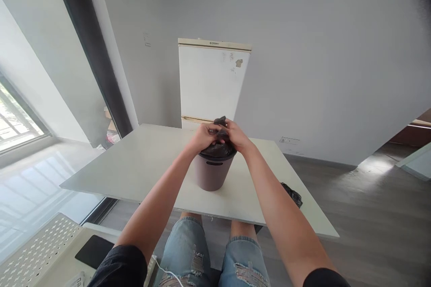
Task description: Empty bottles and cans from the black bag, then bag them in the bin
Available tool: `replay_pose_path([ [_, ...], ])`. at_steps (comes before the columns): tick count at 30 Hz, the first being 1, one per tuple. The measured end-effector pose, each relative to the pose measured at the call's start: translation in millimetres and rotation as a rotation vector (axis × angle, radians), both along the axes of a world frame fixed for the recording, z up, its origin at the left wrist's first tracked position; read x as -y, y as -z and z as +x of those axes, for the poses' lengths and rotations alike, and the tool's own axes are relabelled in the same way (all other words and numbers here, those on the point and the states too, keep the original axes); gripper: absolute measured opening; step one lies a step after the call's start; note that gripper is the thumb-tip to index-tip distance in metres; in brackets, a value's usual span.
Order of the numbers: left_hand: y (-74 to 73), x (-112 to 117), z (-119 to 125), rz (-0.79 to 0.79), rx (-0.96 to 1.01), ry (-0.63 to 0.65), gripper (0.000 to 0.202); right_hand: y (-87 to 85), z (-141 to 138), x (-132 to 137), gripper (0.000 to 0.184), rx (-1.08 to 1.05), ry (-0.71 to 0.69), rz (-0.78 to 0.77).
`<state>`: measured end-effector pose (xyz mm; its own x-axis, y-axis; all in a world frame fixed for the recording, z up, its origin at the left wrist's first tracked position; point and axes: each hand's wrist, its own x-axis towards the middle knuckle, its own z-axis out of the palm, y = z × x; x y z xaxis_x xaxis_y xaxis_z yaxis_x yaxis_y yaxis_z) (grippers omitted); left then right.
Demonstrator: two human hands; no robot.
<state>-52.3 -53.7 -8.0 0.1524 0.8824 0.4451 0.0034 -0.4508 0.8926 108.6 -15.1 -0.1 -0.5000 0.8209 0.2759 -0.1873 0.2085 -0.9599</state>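
The waste bin [211, 175] is a small round tub, dull mauve-grey, with a slot handle cut in the wall facing you. It stands upright. A black bin liner [220, 149] fills its mouth, the plastic dark, glossy and crumpled, and rises into a bunched neck directly above the bin.

Your left hand [204, 136] is closed on the bunched neck from the bin's left. Your right hand [237, 136] is closed on it from the bin's right. The two hands meet over the bin, fingers wrapped in the plastic. A tuft of liner shows above your knuckles.

The bin sits on a white table [134, 166]. The table's near edge runs just in front of the bin, above your knees. There is broad bare tabletop to the bin's left and behind it, and a narrower strip to its right.

A second crumpled black bag [292, 195] lies to the right of the bin, close to the near edge and well apart from the bin. A white refrigerator [212, 80] stands behind the bin, beyond the table's far edge. A dark phone [94, 251] lies on a lower surface, left of the bin and nearer to you.
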Motion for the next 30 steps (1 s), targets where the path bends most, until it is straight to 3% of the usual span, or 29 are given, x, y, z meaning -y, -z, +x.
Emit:
replay_pose_path([
  [5,4.1,3,1,-0.012,0.039,-0.061,0.02,2.8,11,6,0.04,0.087,-0.1,0.056],
  [12,2.0,9,8,0.015,0.019,-0.104,0.019,4.0,17,8,0.034,0.148,-0.075,0.069],
  [16,0.6,14,8,0.049,-0.007,-0.404,0.022,5.0,21,18,0.027,0.157,-0.08,0.101],
  [19,-0.3,19,7,0.159,-0.25,-0.58,0.029,10.1,23,27,0.041,0.143,0.034,0.158],
  [22,-4.9,26,5,0.27,-0.588,-0.531,0.031,13.3,24,32,0.043,0.146,0.114,0.225],
  [25,-13.8,29,3,0.24,-0.771,-0.426,0.026,10.9,26,32,0.036,0.162,0.143,0.303],
  [28,-22.8,28,-2,0.103,-0.753,-0.301,0.034,7.5,30,28,0.014,0.229,0.204,0.508],
  [30,-26.9,26,-6,-0.014,-0.632,-0.145,0.036,7.9,33,26,0.016,0.27,0.272,0.677],
])
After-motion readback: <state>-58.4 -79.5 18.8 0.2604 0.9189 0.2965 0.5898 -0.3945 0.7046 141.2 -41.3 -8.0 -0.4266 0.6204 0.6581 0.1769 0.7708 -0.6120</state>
